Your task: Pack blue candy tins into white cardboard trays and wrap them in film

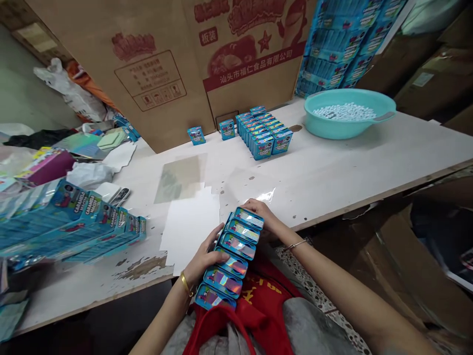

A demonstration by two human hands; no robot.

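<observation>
Nearest to us, at six o'clock, lies red cloth (258, 315) with yellow marks, and by it the lower end of a row of blue packs (235, 265). We count six packs side by side, shiny faces turned up, the row's long axis running from seven o'clock to one o'clock. The left hand (202, 259) is nearer the row's middle: its thumb lies across a pack and its fingers go down the nine o'clock side — we read it as clamped on the row. From that hand the row lies toward three o'clock, touching. The right hand (260, 212) rests bent against the one o'clock end, so from it the row runs toward seven; its fingertips are hard to make out, and we cannot tell whether they pinch or only steady. With the row as our clock's centre, white sheets (188, 227) lie near ten on the table (332, 172), upright blue boxes (263, 148) between twelve and one, the turquoise basin (336, 129) at one, and wrapped blue packs (98, 217) between nine and ten — the last three well apart from both hands.
</observation>
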